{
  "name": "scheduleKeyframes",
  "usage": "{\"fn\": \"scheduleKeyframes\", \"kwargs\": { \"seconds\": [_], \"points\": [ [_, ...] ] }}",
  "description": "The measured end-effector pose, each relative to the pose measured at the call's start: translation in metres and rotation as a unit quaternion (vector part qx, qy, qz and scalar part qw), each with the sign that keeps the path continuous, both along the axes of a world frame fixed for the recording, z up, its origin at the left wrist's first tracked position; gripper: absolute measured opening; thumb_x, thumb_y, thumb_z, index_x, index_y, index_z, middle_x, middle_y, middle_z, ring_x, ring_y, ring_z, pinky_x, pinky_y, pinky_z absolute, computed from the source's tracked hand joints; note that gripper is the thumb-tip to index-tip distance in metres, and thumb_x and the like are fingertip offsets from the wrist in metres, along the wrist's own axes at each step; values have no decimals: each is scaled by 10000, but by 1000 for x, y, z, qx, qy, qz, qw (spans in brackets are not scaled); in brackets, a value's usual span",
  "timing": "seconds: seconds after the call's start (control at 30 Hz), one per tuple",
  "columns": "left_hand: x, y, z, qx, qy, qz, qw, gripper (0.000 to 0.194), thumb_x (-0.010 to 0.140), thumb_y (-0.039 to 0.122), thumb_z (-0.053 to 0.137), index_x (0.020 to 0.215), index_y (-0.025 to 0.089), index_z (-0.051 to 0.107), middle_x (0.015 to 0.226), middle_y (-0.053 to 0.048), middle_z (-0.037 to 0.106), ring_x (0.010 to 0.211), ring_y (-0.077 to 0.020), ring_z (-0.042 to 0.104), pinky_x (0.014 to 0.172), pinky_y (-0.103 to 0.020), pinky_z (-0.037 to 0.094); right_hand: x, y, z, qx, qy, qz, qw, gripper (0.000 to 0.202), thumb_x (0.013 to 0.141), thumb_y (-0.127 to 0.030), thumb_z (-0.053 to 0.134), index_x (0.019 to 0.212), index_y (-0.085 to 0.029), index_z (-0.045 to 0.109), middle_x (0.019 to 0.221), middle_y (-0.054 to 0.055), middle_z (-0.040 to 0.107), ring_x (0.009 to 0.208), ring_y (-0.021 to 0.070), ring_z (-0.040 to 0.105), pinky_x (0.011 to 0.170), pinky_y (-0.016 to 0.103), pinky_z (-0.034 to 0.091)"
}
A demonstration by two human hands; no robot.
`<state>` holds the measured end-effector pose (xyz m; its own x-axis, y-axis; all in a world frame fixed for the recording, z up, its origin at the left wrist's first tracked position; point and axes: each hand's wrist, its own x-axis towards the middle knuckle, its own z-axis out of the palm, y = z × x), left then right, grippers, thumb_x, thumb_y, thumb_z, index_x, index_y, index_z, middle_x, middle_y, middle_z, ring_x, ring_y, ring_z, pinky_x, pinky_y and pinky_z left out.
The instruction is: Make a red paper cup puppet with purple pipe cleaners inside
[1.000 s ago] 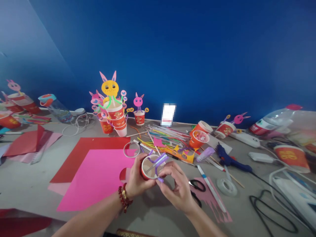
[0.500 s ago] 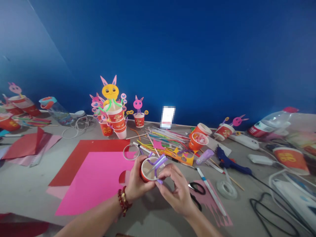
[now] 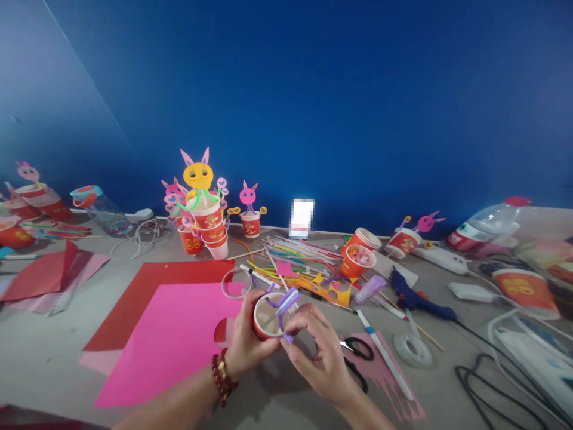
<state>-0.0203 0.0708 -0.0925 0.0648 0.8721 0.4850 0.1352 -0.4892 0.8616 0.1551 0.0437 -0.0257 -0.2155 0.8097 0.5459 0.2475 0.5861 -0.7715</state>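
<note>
My left hand (image 3: pixel 245 349), with a beaded bracelet at the wrist, is wrapped round a red paper cup (image 3: pixel 260 330) whose open mouth faces me. Purple pipe cleaners (image 3: pixel 290 297) bend up and out over the rim, and a thin pale stick slants inside the cup. At the near right of the rim, my right hand (image 3: pixel 320 358) has thumb and forefinger closed on a purple pipe cleaner end. Black-handled scissors (image 3: pixel 359 349) lie just right of that hand, partly hidden by it. Pink paper (image 3: pixel 174 340) lies over red paper (image 3: pixel 125 304) on the left.
Finished cup figures with rabbit-eared heads (image 3: pixel 198 175) stand at the back. Loose pipe cleaners (image 3: pixel 304 251) are heaped mid-table. On the right lie a blue glue gun (image 3: pixel 421 303) with its cord, a tape roll (image 3: pixel 412 349), a marker (image 3: pixel 385 355) and a plastic bottle (image 3: pixel 487 224).
The view has tilted a little, so the table things sit slightly lower in the picture. Both hands keep nearly the same hold on the cup and the pipe cleaner.
</note>
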Motion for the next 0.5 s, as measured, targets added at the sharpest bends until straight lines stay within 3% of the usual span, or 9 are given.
{"fn": "scheduleKeyframes", "kwargs": {
  "seconds": [0.5],
  "points": [
    [1,-2,8,-15,3,-11,1000,691,725,335,810,1288,261,416,1144,-68,619,997,-258,669,873,-388,557,1,0,-2,-8,-1,4,1000,85,867,-146,611,901,-224,603,836,19,603,788,183,598,709,288,477]
  ]
}}
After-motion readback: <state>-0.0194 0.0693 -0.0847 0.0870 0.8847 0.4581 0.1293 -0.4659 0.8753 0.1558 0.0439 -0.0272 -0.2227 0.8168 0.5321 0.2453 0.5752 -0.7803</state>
